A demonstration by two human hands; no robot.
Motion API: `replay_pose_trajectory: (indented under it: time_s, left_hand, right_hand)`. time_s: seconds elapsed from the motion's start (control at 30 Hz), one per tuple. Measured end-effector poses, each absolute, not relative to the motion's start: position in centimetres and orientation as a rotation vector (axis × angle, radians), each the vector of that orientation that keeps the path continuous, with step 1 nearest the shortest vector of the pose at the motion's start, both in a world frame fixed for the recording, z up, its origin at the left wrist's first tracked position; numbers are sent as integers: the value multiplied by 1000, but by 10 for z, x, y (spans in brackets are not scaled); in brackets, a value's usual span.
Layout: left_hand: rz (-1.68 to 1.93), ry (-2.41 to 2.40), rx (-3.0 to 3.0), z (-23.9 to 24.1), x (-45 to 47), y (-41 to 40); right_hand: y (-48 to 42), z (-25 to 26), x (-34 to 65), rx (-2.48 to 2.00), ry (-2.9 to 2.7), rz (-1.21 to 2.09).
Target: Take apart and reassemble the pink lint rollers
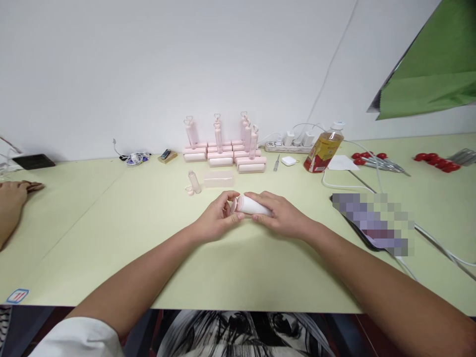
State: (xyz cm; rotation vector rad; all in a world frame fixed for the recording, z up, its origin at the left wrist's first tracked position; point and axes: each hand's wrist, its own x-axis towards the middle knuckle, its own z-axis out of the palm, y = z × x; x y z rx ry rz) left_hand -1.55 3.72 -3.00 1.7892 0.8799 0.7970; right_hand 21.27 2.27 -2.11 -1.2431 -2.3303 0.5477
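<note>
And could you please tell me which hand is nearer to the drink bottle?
Right. The right hand is in front of the drink bottle, to its left; the left hand is farther off, further left.

White wall (141, 64) behind a pale-green table (260, 277)

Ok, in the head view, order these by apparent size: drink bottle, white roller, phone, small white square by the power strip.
1. Phone, partly because it lies nearer the camera
2. Drink bottle
3. White roller, partly hidden by the right hand
4. Small white square
</note>
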Motion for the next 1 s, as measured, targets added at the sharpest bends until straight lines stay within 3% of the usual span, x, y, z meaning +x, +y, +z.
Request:
replay_pose_trajectory:
  time_s: [0.3,1.0]
  left_hand:
    - [702,986,1840,-32,-14,36]
    - [851,795,1648,-45,-9,38]
  right_hand:
    - [21,-25,209,-1254,-2339,484]
    - [22,-27,209,-1306,-2306,471]
